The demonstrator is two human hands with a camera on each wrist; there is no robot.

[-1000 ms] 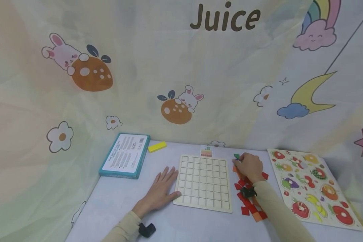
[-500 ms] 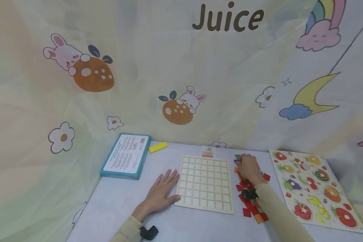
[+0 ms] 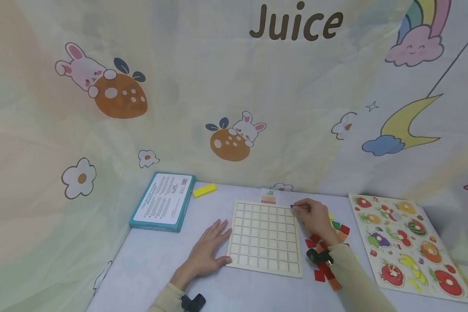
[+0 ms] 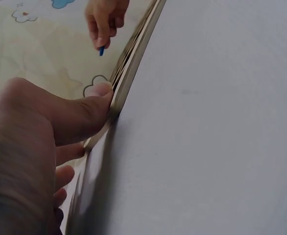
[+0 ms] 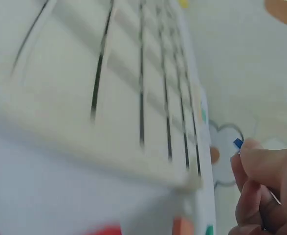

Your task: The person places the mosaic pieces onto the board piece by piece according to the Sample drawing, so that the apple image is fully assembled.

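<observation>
A pale wooden grid board point(image 3: 266, 236) with square cells lies in the middle of the white table. My left hand point(image 3: 208, 249) rests at its left side with fingers spread; in the left wrist view the thumb point(image 4: 87, 115) touches the board's edge. Above the board's far right corner, my right hand point(image 3: 316, 219) pinches a small blue tile point(image 5: 238, 143) between thumb and forefinger. Loose red tiles point(image 3: 320, 275), with orange, green and yellow ones among them, are scattered right of the board, partly hidden under the right hand and wrist.
A small picture card point(image 3: 270, 196) lies behind the board. Toward the back left are a teal box point(image 3: 161, 201) and a yellow block point(image 3: 205, 190). A fruit puzzle board point(image 3: 390, 234) takes up the right side. A printed cloth backdrop point(image 3: 179, 86) hangs behind the table.
My right hand has lifted from the tiles and moved left toward the board's far right corner, carrying the blue tile. The left hand stays at the board's left edge.
</observation>
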